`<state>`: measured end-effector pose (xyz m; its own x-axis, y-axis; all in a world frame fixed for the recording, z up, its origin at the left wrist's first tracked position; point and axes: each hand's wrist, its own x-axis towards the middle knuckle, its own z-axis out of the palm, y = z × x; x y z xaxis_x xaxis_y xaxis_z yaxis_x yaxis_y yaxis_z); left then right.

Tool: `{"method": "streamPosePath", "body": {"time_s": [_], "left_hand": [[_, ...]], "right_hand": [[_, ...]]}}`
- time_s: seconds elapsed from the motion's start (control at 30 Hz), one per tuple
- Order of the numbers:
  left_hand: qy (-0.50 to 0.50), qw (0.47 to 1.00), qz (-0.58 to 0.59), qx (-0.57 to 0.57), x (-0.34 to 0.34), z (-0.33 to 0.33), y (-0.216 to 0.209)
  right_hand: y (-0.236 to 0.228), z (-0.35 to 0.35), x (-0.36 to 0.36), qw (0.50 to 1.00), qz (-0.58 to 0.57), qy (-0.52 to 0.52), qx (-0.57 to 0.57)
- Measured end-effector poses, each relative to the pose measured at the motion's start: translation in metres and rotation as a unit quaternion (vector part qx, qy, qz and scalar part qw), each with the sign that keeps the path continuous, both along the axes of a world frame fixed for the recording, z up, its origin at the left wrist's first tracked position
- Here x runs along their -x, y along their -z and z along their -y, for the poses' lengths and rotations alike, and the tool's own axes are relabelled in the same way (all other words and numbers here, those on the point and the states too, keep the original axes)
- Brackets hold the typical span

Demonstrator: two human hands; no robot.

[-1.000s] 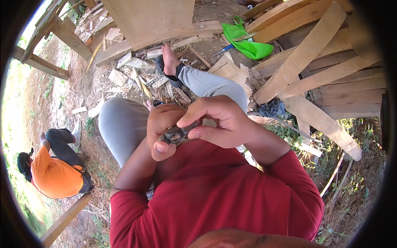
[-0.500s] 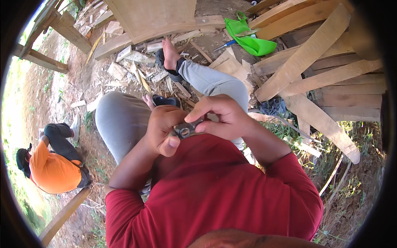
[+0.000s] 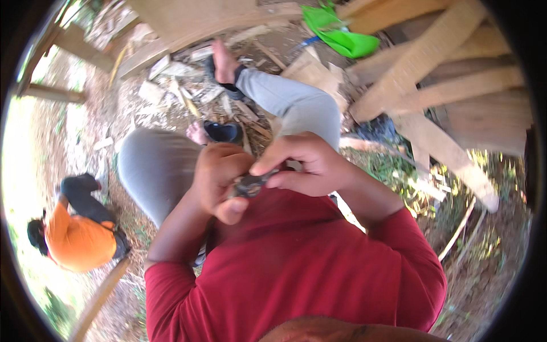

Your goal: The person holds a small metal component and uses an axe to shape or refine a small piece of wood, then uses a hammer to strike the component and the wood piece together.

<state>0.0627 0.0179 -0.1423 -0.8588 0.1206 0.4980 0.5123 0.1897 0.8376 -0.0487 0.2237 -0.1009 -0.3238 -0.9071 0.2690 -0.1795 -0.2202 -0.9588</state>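
Close in front of my red shirt, both hands hold a small dark metal piece (image 3: 249, 185), blurred now. My left hand (image 3: 217, 178) is closed around its left end, with the thumb lying along the near side. Thumb and forefinger of my right hand (image 3: 305, 162) pinch its right end. The fingers hide much of the piece, and its exact kind cannot be made out.
Wood chips and offcuts (image 3: 182, 85) litter the ground beyond my legs. Long curved planks (image 3: 421, 62) are stacked at the right, near a green bag (image 3: 347, 43). Another person in an orange shirt (image 3: 82, 236) sits at the left. A wooden board (image 3: 194, 17) stands ahead.
The metal piece has tilted, so its round opening no longer faces me plainly. Both hands keep their hold and have shifted only slightly. The whole view has moved a little and blurred.
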Motion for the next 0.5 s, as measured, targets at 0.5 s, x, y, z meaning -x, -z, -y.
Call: {"method": "streamPosePath", "body": {"time_s": [0.5], "left_hand": [[-0.051,0.887,0.345,-0.303,0.014,0.068,0.081]], "right_hand": [[0.081,-0.101,-0.003,0.939,0.015,0.293,-0.177]]}}
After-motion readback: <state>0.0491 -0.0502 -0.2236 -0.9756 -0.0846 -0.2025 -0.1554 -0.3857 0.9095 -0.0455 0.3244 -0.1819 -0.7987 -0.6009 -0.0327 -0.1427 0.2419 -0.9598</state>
